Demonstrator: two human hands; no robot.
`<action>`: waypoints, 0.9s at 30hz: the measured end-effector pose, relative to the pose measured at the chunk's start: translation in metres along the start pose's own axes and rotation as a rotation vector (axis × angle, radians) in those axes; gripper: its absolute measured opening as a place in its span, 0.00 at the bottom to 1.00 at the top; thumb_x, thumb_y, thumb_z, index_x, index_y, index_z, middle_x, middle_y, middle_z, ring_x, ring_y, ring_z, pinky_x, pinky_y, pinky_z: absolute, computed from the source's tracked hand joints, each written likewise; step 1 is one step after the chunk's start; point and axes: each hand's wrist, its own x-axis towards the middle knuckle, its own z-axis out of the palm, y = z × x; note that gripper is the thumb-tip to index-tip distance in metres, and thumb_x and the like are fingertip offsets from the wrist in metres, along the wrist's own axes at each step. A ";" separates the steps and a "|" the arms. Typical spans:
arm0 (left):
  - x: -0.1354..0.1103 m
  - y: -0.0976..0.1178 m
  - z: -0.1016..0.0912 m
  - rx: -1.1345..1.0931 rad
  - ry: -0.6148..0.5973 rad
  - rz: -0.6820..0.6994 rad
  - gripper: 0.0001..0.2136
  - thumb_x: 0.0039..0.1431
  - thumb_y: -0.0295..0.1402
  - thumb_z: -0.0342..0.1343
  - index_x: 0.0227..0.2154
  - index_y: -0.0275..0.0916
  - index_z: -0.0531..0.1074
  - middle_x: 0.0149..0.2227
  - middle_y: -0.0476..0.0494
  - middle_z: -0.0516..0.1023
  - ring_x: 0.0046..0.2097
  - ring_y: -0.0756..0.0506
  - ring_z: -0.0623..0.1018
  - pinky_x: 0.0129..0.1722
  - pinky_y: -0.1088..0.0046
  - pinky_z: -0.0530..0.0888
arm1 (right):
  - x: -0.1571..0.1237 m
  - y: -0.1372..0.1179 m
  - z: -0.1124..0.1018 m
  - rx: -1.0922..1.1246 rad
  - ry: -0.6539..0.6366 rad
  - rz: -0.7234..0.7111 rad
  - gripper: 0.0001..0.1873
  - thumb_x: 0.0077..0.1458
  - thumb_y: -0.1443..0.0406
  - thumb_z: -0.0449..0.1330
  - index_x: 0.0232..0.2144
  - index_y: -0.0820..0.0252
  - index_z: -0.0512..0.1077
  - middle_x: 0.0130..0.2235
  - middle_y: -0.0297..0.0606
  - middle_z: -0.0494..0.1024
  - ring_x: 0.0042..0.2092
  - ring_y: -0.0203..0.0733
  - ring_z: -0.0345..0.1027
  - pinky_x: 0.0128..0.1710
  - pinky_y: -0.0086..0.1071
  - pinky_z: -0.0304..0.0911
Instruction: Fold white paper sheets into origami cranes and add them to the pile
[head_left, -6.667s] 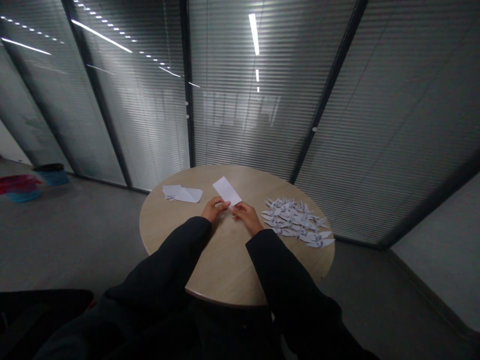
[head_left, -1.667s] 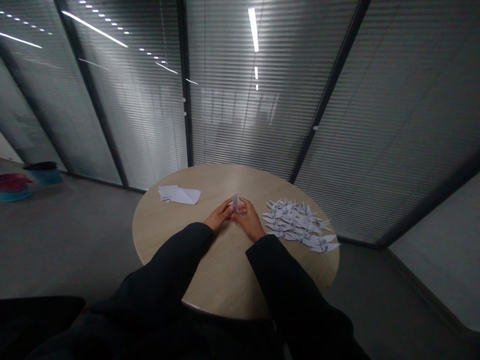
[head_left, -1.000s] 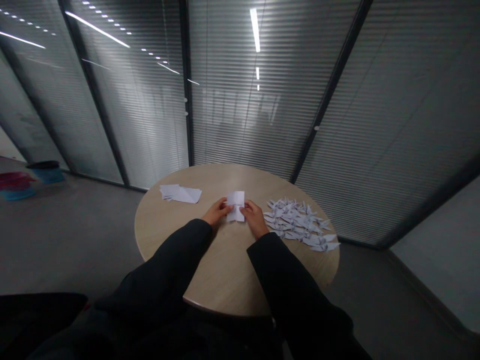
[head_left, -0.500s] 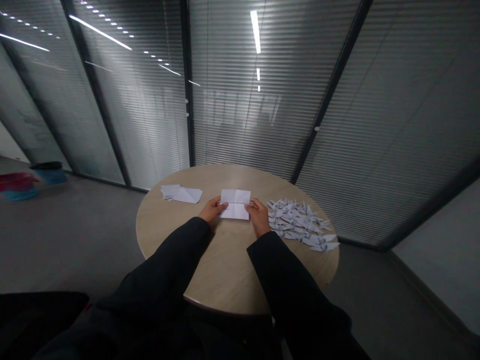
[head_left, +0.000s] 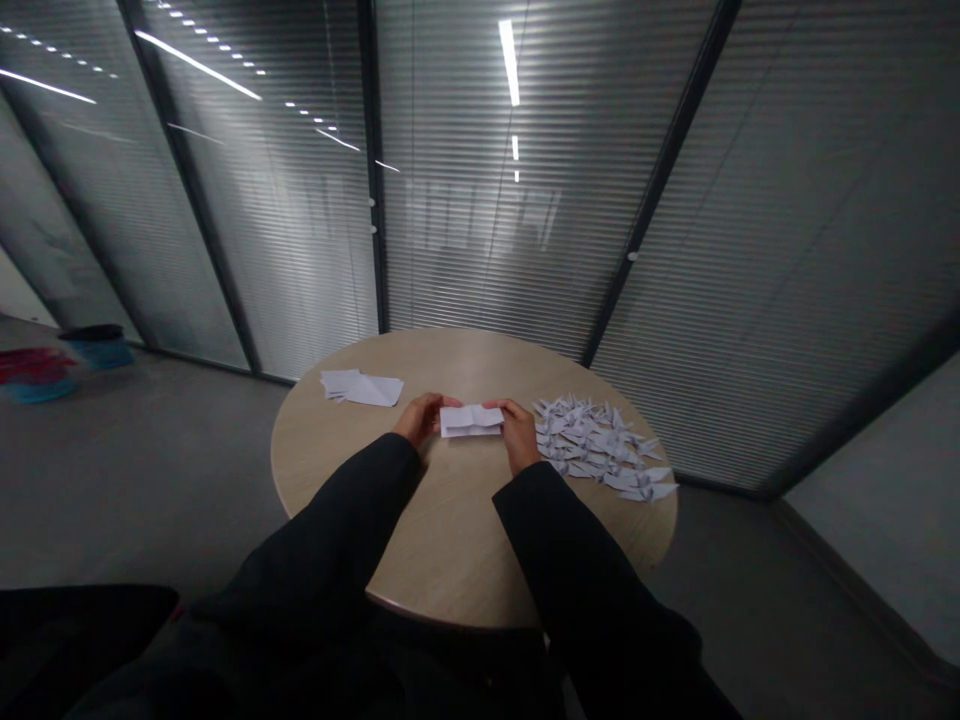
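Note:
A small white sheet of paper (head_left: 471, 422), creased and folded over into a narrow strip, is held between my two hands above the middle of the table. My left hand (head_left: 421, 418) pinches its left end, with the fingers behind the upper edge. At the right end, my right hand (head_left: 517, 430) grips it the same way. Just right of that hand lies a pile of folded white paper cranes (head_left: 600, 448). Farther to the left, several loose white paper sheets (head_left: 363, 388) lie overlapped, apart from my left hand.
The round wooden table (head_left: 442, 540) stands close to a glass partition with blinds (head_left: 472, 260). On the floor at the far left are a blue bucket with a dark rim (head_left: 101, 348) and a red and blue one (head_left: 36, 376).
The sheet, opened out flatter before, is now folded over, its upper half brought down toward me. Both hands have shifted their fingers to its upper edge. Cranes and loose sheets stay put.

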 end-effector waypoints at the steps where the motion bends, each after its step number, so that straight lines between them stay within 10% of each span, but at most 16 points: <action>1: 0.000 -0.001 0.000 0.033 0.009 0.033 0.13 0.46 0.39 0.56 0.26 0.33 0.74 0.24 0.42 0.74 0.25 0.49 0.71 0.22 0.74 0.64 | -0.001 -0.001 0.000 -0.009 -0.008 -0.001 0.13 0.42 0.65 0.50 0.26 0.59 0.74 0.31 0.35 0.77 0.36 0.42 0.68 0.33 0.31 0.61; 6: 0.001 -0.007 -0.001 0.163 0.012 0.200 0.16 0.33 0.33 0.67 0.26 0.34 0.70 0.22 0.48 0.73 0.24 0.51 0.70 0.25 0.75 0.64 | -0.004 -0.009 0.004 -0.003 -0.111 0.067 0.14 0.43 0.65 0.48 0.25 0.59 0.74 0.26 0.34 0.75 0.30 0.41 0.68 0.28 0.30 0.60; 14: -0.002 -0.003 0.001 0.378 -0.002 0.399 0.16 0.40 0.32 0.64 0.34 0.36 0.68 0.28 0.46 0.76 0.34 0.47 0.75 0.37 0.70 0.68 | -0.007 -0.005 0.008 -0.150 -0.198 -0.100 0.14 0.43 0.60 0.61 0.35 0.57 0.72 0.33 0.35 0.76 0.37 0.42 0.69 0.38 0.34 0.63; 27: -0.005 -0.004 0.002 0.471 -0.004 0.415 0.19 0.42 0.33 0.64 0.39 0.37 0.68 0.29 0.45 0.77 0.31 0.48 0.74 0.31 0.74 0.65 | -0.012 -0.008 0.010 -0.365 -0.234 -0.277 0.07 0.50 0.62 0.57 0.28 0.58 0.73 0.30 0.36 0.76 0.35 0.41 0.70 0.39 0.33 0.63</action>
